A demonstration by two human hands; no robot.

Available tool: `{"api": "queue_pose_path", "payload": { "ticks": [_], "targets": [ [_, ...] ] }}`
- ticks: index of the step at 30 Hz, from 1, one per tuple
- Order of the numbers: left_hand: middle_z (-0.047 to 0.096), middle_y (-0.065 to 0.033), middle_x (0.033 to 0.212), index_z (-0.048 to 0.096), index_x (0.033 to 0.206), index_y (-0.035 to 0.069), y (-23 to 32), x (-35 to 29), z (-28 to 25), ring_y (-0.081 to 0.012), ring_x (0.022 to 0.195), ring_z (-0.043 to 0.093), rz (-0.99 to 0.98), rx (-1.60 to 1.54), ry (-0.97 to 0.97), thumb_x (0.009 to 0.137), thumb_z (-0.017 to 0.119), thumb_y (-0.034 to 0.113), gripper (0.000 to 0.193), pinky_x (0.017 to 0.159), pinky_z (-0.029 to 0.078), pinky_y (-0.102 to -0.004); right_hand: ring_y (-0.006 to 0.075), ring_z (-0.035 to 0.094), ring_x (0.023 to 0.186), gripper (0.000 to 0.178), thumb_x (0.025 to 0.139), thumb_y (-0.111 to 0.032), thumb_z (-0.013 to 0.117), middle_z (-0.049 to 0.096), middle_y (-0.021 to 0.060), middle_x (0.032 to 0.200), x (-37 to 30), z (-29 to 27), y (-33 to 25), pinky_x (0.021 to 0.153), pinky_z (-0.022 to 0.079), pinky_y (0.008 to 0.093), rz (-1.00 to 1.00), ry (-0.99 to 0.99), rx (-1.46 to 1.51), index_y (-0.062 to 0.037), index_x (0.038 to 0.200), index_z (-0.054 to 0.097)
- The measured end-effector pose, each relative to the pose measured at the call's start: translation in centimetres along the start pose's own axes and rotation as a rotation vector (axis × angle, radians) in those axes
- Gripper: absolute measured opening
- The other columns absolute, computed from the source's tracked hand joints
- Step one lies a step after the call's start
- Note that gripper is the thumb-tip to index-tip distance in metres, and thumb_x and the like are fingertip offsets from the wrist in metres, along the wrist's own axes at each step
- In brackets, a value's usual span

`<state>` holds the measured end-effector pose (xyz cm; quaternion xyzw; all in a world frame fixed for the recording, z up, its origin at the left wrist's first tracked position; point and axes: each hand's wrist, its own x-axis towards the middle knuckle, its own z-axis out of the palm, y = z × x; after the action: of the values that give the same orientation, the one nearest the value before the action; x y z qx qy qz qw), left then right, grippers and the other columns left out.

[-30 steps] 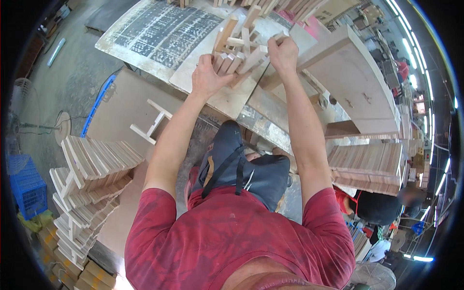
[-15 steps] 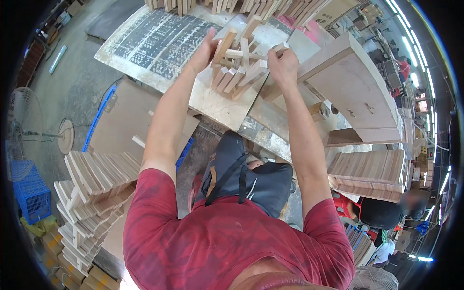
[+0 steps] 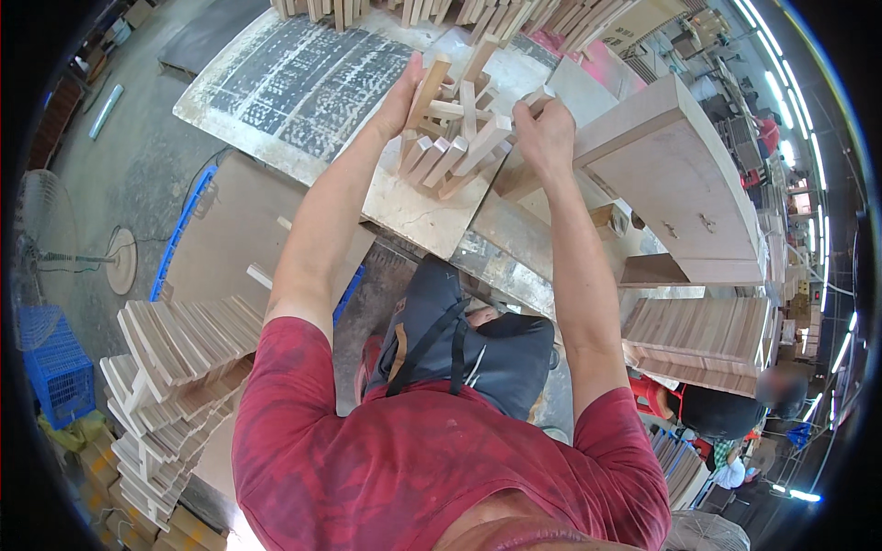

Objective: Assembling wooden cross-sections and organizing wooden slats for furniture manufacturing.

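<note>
A loose heap of pale wooden blocks (image 3: 450, 156) lies on the worktable, some leaning and crossing one another. At its left side, my left hand (image 3: 399, 99) rests against a tilted wooden block (image 3: 428, 92). The thumb points up and away, while the other fingers are hidden behind the block. To the right of the heap, my right hand (image 3: 548, 138) is closed around a short wooden block (image 3: 538, 97), with its end showing beyond the fingers.
A curved wooden panel assembly (image 3: 671, 174) stands close to my right forearm. Stacked slats (image 3: 698, 331) sit lower right, with another stack (image 3: 184, 340) at lower left. More wood pieces (image 3: 487, 16) line the table's far side. A floor fan (image 3: 50, 220) stands at far left.
The view has shifted slightly. Both hands stay at the heap's sides, the right one still around its block; its fingers have turned a little.
</note>
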<state>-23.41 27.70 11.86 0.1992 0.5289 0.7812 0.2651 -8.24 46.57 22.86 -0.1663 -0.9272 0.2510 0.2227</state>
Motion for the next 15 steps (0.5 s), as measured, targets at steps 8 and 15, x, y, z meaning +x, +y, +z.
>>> {"api": "queue_pose_path", "payload": {
  "ticks": [8,15],
  "targets": [
    [0.067,-0.0118,0.131,0.056,0.143,0.002,0.0,-0.9,-0.3,-0.0214,0.118,0.064,-0.005,0.007,-0.106,0.098,0.023,0.081,0.097,0.105,0.049,-0.0343,0.0463,0.07,0.085,0.039,0.088,-0.024,0.067,0.069,0.03,0.082,-0.8,1.0,0.5,0.082,0.054,0.0495,-0.015,0.04,0.106,0.0139,0.095,0.063],
    [0.063,-0.0136,0.139,0.049,0.151,0.005,0.1,-2.2,0.4,-0.0223,0.127,0.06,0.02,0.047,-0.1,0.102,0.024,0.076,0.09,0.112,0.045,-0.0356,0.0453,0.07,0.082,0.041,0.089,-0.025,0.067,0.069,0.0296,0.079,-0.9,-0.1,0.2,0.08,0.054,0.0499,-0.001,-0.056,0.1,0.015,0.097,0.063]
  ]
}}
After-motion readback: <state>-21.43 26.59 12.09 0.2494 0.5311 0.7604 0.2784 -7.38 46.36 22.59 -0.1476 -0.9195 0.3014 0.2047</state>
